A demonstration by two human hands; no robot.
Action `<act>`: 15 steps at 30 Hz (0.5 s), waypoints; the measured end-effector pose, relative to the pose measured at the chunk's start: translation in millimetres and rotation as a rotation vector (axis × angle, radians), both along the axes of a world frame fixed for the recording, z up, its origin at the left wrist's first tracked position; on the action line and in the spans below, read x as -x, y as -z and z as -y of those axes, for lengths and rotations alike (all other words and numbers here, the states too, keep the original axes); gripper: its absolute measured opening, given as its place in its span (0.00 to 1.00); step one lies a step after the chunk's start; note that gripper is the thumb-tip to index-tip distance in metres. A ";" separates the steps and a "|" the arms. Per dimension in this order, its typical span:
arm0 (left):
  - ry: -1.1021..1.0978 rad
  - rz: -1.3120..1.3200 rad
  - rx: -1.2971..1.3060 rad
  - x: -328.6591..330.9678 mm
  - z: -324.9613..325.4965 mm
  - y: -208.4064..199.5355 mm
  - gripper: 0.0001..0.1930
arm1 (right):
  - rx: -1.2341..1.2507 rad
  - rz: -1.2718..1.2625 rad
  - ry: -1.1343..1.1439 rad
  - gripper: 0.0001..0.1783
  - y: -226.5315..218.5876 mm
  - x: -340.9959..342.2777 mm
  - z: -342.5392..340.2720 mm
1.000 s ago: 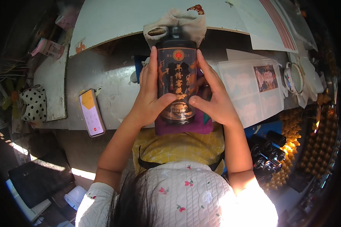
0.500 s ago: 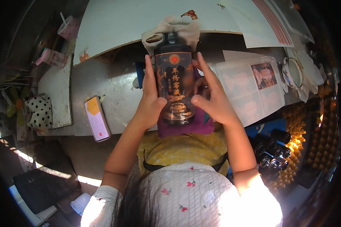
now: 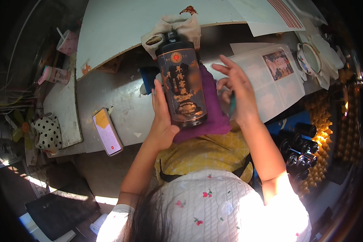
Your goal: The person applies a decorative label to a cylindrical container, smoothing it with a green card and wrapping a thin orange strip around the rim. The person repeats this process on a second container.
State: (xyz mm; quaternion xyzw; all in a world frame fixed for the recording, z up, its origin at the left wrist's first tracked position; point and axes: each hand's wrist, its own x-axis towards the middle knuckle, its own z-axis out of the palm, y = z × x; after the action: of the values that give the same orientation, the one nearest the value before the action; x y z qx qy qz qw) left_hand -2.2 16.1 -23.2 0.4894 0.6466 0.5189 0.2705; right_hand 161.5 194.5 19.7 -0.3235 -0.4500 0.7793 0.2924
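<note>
A dark bottle (image 3: 182, 86) with gold-orange lettering and a red-centred round emblem lies in front of me, its base toward me. Its lower body rests on a folded purple cloth (image 3: 213, 128), and the neck end lies on a whitish cloth (image 3: 189, 30). My left hand (image 3: 162, 125) is against the bottle's left side, fingers stretched along it and thumb near the base. To the right of the bottle, apart from it, my right hand (image 3: 240, 92) has its fingers partly curled on a thin teal object (image 3: 232, 105), whose kind I cannot make out.
A lit phone (image 3: 107, 133) lies on the metal table (image 3: 127, 109) at left. Plastic-covered sheets (image 3: 266, 86) and an enamel mug (image 3: 309, 58) are at right. Several dark bottles (image 3: 300, 149) stand in a blue crate at lower right. A raised white board (image 3: 149, 18) spans the back.
My right hand has come off the bottle and moved right with the teal object. The bottle has tilted slightly, while my left hand stays on it. The whole view has shifted a little.
</note>
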 end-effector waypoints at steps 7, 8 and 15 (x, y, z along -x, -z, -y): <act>-0.081 -0.095 -0.019 -9.2 -0.1 -1.2 0.69 | -0.225 0.030 0.185 0.13 -23.8 -16.1 4.9; -0.090 -0.091 -0.044 -9.7 -2.8 -1.9 0.68 | -0.505 0.136 0.037 0.14 -32.0 -17.2 16.6; -0.144 0.006 -0.055 -15.3 -6.1 -9.3 0.65 | -1.459 0.018 -0.252 0.16 -69.5 68.6 -31.9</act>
State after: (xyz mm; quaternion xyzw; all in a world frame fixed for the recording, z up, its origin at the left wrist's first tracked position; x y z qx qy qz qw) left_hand 13.1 22.2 -13.8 0.4473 0.6646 0.5562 0.2210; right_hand 92.9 226.4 89.2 0.0008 -0.8898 0.3069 0.3377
